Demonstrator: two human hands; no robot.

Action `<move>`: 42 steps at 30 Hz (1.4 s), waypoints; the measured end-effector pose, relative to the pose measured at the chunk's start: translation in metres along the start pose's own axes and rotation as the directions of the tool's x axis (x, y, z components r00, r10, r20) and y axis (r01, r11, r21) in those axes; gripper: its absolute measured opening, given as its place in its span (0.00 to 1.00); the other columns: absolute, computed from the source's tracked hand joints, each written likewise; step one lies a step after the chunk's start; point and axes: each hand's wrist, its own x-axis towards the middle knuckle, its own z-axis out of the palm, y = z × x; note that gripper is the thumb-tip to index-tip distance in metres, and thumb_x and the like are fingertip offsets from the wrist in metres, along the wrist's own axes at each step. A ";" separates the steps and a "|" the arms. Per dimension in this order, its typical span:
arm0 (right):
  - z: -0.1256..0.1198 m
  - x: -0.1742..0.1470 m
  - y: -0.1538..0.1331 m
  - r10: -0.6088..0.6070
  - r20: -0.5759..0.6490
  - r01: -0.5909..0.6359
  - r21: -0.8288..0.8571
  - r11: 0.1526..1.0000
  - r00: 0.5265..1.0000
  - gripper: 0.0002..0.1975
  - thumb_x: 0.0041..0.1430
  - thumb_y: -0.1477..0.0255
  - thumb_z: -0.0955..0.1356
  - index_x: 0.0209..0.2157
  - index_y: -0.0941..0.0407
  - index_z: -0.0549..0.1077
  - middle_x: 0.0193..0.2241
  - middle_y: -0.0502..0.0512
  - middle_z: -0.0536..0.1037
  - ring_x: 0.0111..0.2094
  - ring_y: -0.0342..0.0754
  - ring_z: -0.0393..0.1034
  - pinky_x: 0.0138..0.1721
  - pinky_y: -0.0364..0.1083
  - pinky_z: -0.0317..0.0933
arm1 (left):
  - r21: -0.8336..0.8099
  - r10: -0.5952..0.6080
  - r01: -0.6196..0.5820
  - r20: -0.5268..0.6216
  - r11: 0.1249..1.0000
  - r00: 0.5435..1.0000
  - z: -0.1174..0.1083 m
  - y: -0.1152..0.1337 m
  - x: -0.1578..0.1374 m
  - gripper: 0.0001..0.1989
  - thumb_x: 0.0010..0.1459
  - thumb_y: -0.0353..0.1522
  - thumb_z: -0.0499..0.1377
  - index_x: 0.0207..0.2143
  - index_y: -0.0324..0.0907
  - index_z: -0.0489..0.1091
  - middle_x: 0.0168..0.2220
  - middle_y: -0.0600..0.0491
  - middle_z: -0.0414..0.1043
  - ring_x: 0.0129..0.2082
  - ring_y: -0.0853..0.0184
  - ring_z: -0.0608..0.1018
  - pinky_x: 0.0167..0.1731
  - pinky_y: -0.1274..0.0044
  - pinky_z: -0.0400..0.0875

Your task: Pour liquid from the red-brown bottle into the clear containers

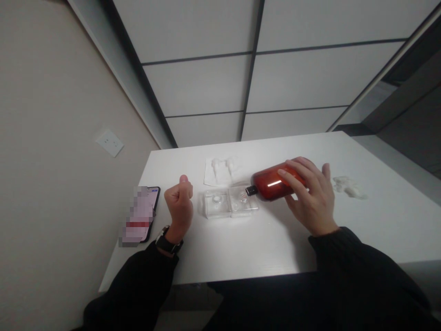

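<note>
My right hand [312, 197] is wrapped round a reddish-brown see-through bottle [272, 183], which is tilted almost flat with its dark neck pointing left. The bottle's mouth is over the right half of a clear plastic container [217, 210]. This container has two compartments side by side, with a small round shape visible in each. To its left, my left hand [180, 202] is raised in a fist with the thumb on top. Whatever the closed fingers may hold is hidden. A dark-banded watch [168, 241] is on the left wrist.
Behind the container, small white items [222, 168] rest on a white sheet. A phone [141, 216] lies at the left edge of the white table [241, 253]. To the right is a crumpled, pale, translucent thing [348, 187]. A wall stands close on the left, with a socket [110, 142].
</note>
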 end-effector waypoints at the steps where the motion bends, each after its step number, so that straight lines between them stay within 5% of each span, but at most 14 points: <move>1: 0.000 0.000 0.000 0.002 0.003 -0.002 0.001 1.000 1.000 0.41 0.63 0.85 0.70 0.72 0.43 0.61 0.61 0.61 0.79 0.64 0.62 0.73 0.67 0.70 0.59 | 0.003 -0.001 0.001 0.000 1.000 1.000 0.000 0.000 0.000 0.37 0.67 0.53 0.59 0.19 0.46 0.40 0.17 0.63 0.38 0.18 0.74 0.45 0.21 0.74 0.45; 15: -0.002 0.001 0.001 -0.007 0.019 0.007 -0.002 1.000 1.000 0.41 0.62 0.85 0.71 0.71 0.44 0.61 0.61 0.62 0.79 0.64 0.63 0.72 0.68 0.71 0.57 | 0.010 0.024 -0.024 0.013 1.000 1.000 0.000 0.000 0.000 0.37 0.68 0.50 0.59 0.18 0.45 0.39 0.17 0.63 0.38 0.18 0.74 0.44 0.21 0.73 0.44; 21: -0.002 0.001 0.001 -0.002 0.015 0.002 -0.002 1.000 1.000 0.41 0.62 0.86 0.70 0.71 0.42 0.61 0.61 0.60 0.79 0.65 0.62 0.72 0.68 0.71 0.57 | 0.029 0.025 -0.025 0.011 0.999 1.000 0.000 0.000 0.000 0.37 0.67 0.51 0.59 0.19 0.45 0.39 0.16 0.64 0.38 0.18 0.75 0.44 0.22 0.74 0.51; 42: -0.003 0.003 0.001 -0.022 0.015 0.022 -0.045 0.999 1.000 0.39 0.63 0.85 0.70 0.70 0.42 0.62 0.62 0.59 0.78 0.64 0.62 0.73 0.71 0.70 0.54 | -0.012 0.008 -0.007 0.024 1.000 1.000 -0.001 -0.002 -0.001 0.37 0.68 0.52 0.59 0.19 0.46 0.41 0.17 0.62 0.40 0.19 0.74 0.45 0.22 0.72 0.40</move>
